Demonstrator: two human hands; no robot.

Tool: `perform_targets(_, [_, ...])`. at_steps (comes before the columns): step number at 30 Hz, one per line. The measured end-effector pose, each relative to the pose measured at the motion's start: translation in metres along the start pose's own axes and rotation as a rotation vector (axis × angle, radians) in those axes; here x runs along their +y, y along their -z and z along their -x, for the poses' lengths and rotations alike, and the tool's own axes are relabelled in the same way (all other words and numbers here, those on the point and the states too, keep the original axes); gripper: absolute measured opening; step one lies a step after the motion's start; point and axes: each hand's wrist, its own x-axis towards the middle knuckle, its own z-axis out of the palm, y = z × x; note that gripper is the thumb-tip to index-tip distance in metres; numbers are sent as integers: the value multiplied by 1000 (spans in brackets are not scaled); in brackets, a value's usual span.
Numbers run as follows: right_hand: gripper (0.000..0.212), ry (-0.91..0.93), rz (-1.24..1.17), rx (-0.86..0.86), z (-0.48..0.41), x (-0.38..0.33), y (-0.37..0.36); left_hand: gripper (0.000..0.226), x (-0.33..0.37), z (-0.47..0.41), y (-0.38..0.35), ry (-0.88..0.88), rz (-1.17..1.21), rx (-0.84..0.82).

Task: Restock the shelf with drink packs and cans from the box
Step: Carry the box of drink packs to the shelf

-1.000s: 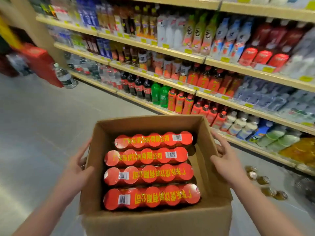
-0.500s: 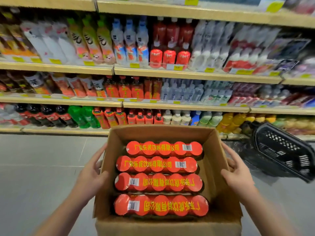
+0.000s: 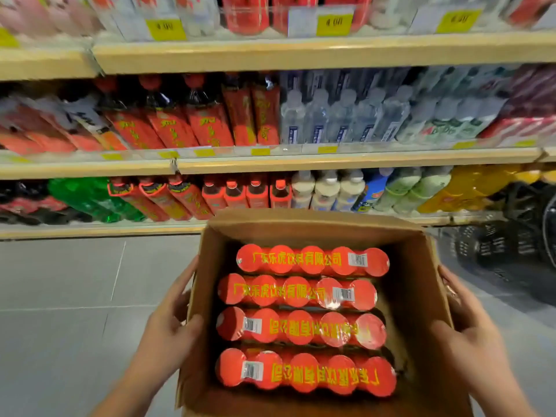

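Between two bare hands, an open corrugated cardboard box (image 3: 421,296) is carried in front of the shelf (image 3: 301,164). Left hand (image 3: 168,335) lies flat against the box's left wall, fingers extended; right hand (image 3: 472,332) presses the right wall likewise, fingers spread. Inside lie four shrink-wrapped drink packs (image 3: 304,320), glossy film over round red tops printed with yellow characters, their long axes running from left wall to right wall, stacked in rows from near edge to far edge. Bottled drinks (image 3: 316,121) fill the shelf's tiers. A black mesh basket (image 3: 505,245) stands beside the box's far right corner.
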Motion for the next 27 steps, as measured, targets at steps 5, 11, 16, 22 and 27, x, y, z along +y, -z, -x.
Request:
perform_targets(5, [104,6,14,-35,-87,68,-50,93,-78,-66,-45,52,-11,53])
perform_targets(11, [96,1,59,-34,-164,146,-108,92,-174,-134,-90,102,9,84])
perform_targets(16, [97,-10,47,-25,-213,203,-155,87,-247,-182,-118,105,39,71])
perform_targets(22, [90,-4,31,-65,-264,246,-188,86,-303,-227,-147,68,55,78])
perform_targets(27, [97,6,32,-82,-291,271,-197,87,-321,-256,-158,20,6,78])
